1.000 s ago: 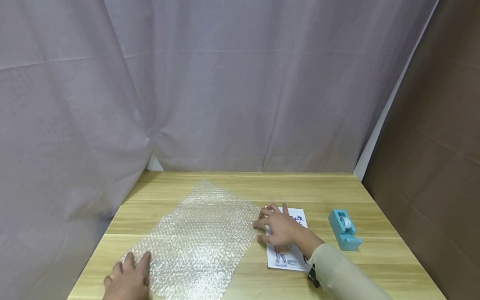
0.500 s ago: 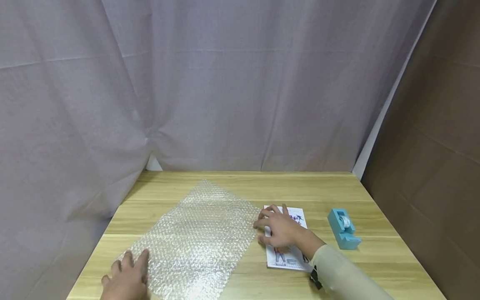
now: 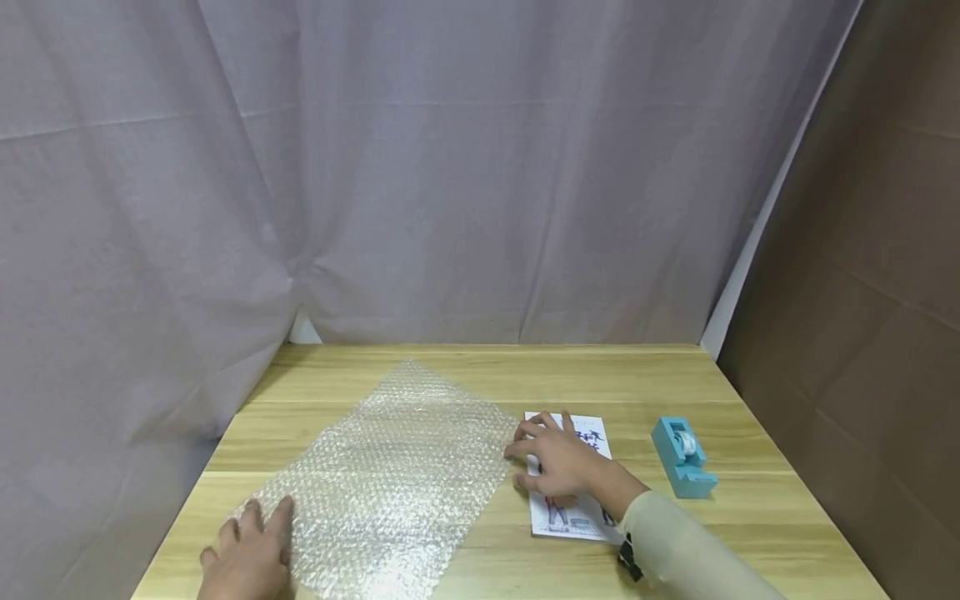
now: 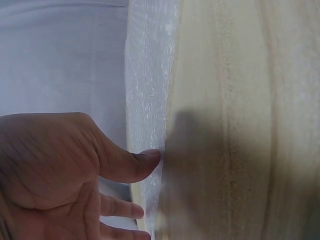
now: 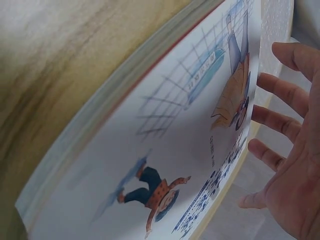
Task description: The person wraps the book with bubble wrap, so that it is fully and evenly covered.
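A sheet of bubble wrap lies flat on the wooden table, turned so one corner points to the back. At its left corner is my left hand, fingers spread; in the left wrist view the thumb touches or hovers just over the wrap's edge, I cannot tell which. My right hand is over a white paperback book with drawn figures on its cover. Its fingertips reach past the book's left edge to the wrap's right corner. The right wrist view shows those fingers loosely spread, gripping nothing; contact is unclear.
To the right of the book stands a blue tape dispenser with a roll of clear tape. The table meets a grey curtain at the back and left, and a brown cloth hangs along the right side.
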Available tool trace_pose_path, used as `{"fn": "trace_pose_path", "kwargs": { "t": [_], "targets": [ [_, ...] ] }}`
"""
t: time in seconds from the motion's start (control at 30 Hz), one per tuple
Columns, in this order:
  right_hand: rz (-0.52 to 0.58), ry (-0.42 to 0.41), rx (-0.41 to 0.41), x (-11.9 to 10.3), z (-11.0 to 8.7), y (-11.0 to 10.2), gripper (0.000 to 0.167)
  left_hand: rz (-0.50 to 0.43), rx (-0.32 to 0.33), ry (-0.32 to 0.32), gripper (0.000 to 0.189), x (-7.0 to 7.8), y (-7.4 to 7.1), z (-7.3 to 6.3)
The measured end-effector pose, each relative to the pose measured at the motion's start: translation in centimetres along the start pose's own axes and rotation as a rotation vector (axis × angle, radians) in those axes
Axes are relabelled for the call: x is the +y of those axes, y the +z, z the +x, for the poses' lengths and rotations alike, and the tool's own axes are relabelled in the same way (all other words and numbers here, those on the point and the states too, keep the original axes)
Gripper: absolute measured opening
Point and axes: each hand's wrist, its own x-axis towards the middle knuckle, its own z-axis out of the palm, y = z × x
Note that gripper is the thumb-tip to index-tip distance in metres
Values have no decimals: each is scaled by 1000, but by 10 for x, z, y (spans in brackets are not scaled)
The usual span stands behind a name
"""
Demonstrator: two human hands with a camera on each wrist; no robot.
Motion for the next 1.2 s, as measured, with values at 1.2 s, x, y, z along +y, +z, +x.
{"fn": "trace_pose_path", "kwargs": {
  "t": [1.2],
  "targets": [
    [13, -153, 17, 26, 5, 0, 36, -31, 80, -101, 64, 13, 9, -7]
  ]
}}
